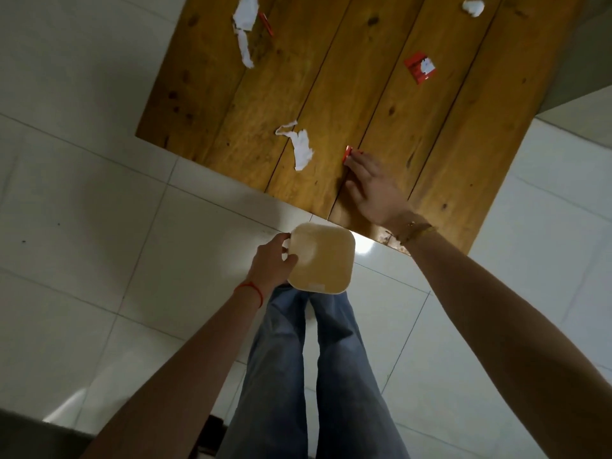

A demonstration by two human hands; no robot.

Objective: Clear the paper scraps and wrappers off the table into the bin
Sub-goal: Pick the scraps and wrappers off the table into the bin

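Observation:
My left hand (273,265) grips the rim of a small beige square bin (323,258), held just below the near edge of the wooden table (447,154). My right hand (372,188) rests on the table with its fingertips touching a small red wrapper (348,154). A torn white paper scrap (301,147) lies just left of that hand. Farther back lie a red and white wrapper (420,67), a long white paper strip (245,28) with a thin red wrapper (266,24) beside it, and a crumpled white scrap (473,7).
White tiled floor (99,226) surrounds the table on the left, right and near side. My legs in blue jeans (314,376) stand below the bin. A dark object (39,438) sits at the bottom left corner.

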